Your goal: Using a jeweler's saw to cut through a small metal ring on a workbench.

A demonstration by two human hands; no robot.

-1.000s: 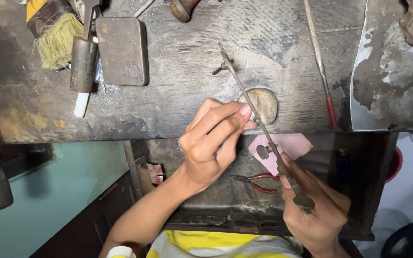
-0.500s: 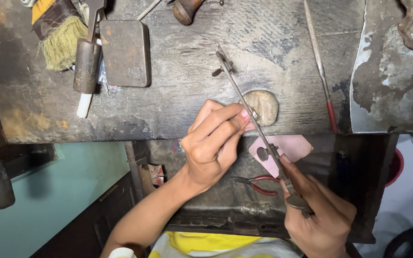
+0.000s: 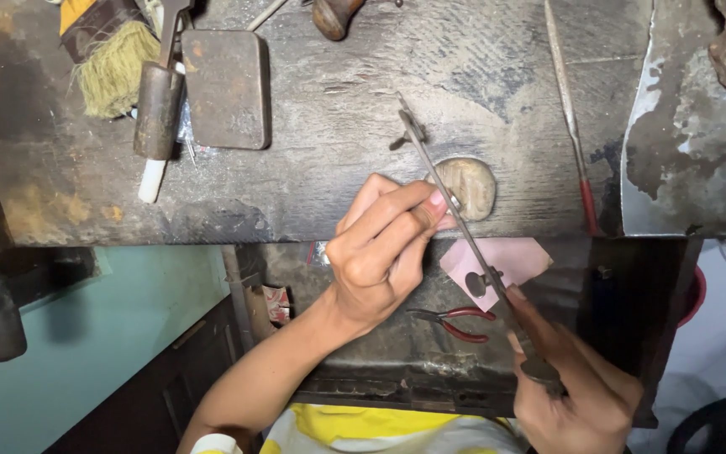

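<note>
left hand (image 3: 380, 256): fingers pinched on sth tiny, can't tell what, at desk (image 3: 338, 168) edge
right hand (image 3: 573, 395): clamped on saw frame (image 3: 455, 210), blade angled up-left
below: red pliers (image 3: 455, 322)

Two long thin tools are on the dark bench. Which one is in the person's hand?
The one running diagonally across the middle, the saw frame: the right hand grips its lower end. The other, a thin file with a red handle, lies untouched further right on the bench.

workshop | worn wooden bench (image 3: 338, 185) | brush (image 3: 111, 71), pliers (image 3: 455, 322), file (image 3: 569, 109)
</note>
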